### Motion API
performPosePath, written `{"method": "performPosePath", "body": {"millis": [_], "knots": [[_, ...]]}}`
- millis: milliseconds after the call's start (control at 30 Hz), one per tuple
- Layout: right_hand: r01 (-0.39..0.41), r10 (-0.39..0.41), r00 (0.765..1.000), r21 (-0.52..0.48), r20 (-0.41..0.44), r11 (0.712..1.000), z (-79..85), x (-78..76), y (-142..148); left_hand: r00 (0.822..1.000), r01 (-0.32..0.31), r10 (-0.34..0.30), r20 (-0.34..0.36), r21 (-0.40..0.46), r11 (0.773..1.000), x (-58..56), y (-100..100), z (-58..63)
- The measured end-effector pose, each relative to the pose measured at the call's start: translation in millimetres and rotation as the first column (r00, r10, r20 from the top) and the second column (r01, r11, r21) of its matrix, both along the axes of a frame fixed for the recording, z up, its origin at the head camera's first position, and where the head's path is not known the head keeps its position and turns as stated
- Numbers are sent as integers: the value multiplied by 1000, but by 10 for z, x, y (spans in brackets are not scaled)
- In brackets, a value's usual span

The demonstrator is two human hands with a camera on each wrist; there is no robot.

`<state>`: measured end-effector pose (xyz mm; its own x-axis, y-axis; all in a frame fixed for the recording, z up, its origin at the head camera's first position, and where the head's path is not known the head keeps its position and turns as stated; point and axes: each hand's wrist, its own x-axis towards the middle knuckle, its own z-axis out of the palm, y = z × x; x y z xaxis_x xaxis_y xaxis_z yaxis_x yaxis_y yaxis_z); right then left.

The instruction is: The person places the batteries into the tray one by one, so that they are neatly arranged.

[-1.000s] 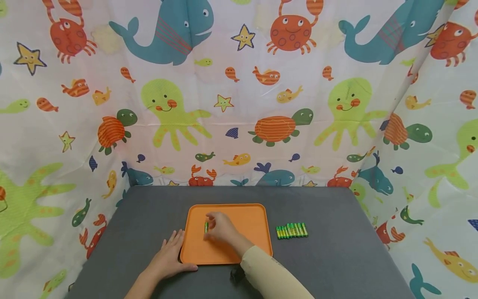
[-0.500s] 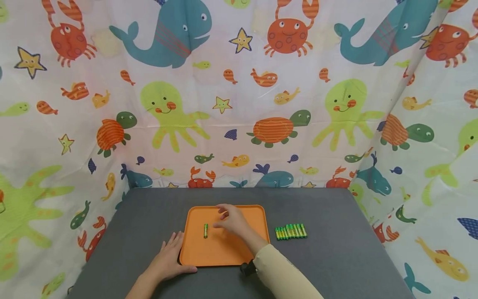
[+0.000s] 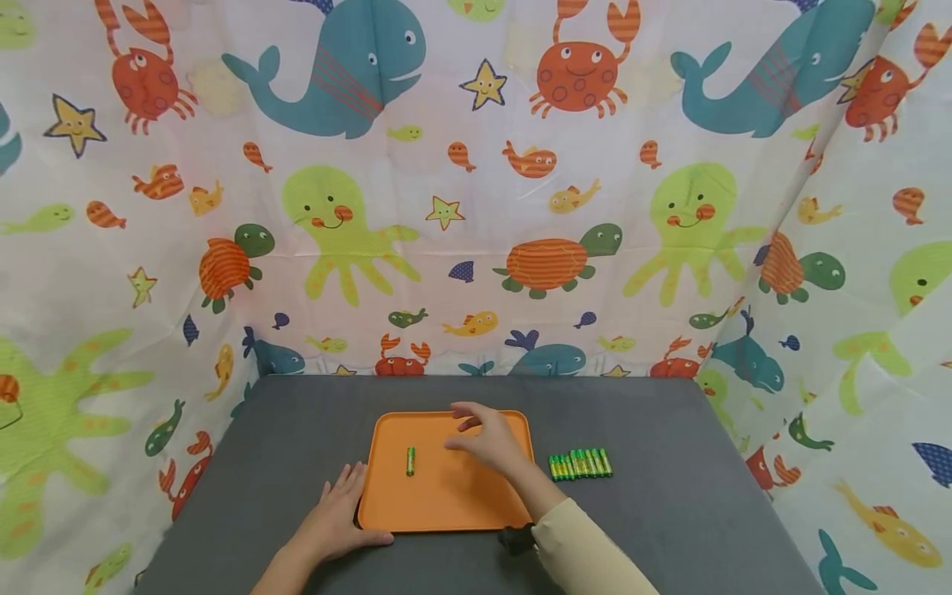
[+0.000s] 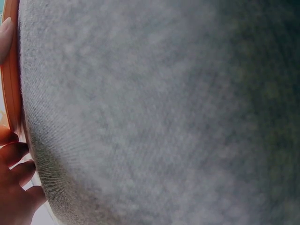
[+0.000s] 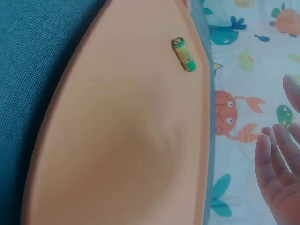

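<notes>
One green and yellow battery (image 3: 411, 461) lies by itself on the left part of an orange tray (image 3: 439, 508); the right wrist view shows the same battery (image 5: 183, 55) near the tray's rim. My left hand (image 3: 336, 514) rests at the tray's left front corner, fingers along the left side and thumb at the front edge. Over the tray's right half hovers my right hand (image 3: 491, 442), fingers loosely bent and apart, holding nothing. In the left wrist view, part of the left hand (image 4: 16, 173) shows beside the tray's rim (image 4: 10, 89).
A row of several green and yellow batteries (image 3: 580, 464) lies on the grey table (image 3: 632, 529) right of the tray. Behind and at both sides hangs a curtain (image 3: 476, 273) printed with sea animals. A small black object (image 3: 516, 540) sits at the right wrist.
My right hand has let go of the battery, leaving it on the tray, and has moved to the right. The left hand has stayed at the tray's corner.
</notes>
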<state>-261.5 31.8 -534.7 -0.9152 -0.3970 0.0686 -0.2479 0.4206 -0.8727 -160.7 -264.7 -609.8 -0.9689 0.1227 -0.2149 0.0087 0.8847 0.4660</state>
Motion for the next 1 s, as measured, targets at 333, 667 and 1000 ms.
{"method": "performPosePath", "body": {"millis": [333, 667, 1000], "knots": [[-20, 17, 999, -75, -32, 997, 96, 128, 306, 999, 33, -33, -9, 16, 999, -32, -15, 3], [50, -57, 996, -95, -70, 994, 134, 282, 633, 998, 56, -56, -9, 32, 998, 14, -18, -4], [86, -96, 987, -75, -129, 993, 63, 342, 881, 1000, 24, -24, 2, 15, 1000, 55, -32, 48]]}}
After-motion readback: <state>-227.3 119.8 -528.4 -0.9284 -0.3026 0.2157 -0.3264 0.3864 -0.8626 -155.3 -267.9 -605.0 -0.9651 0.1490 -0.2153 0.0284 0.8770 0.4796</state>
